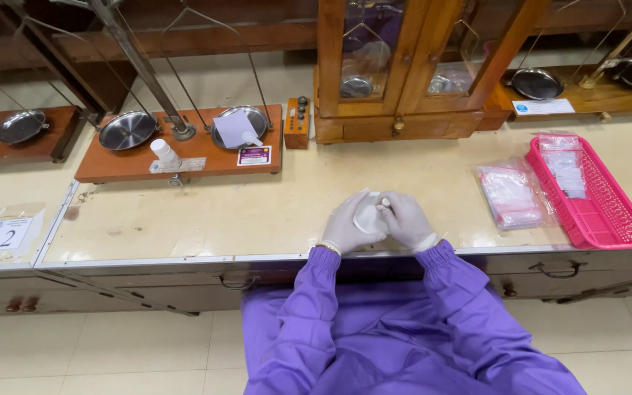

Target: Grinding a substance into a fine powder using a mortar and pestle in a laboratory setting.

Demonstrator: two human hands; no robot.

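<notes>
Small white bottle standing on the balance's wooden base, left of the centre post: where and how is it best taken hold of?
Judging by its pose, take the bottle round its upright cylindrical body below the cap, coming from the front. The pan and post crowd it behind; the base edge in front is open. A finger-and-thumb grip should do.

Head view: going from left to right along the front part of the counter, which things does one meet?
Numbered card in a clear bag → left hand → right hand, both on a small white piece → pile of clear bags → pink basket.
</notes>
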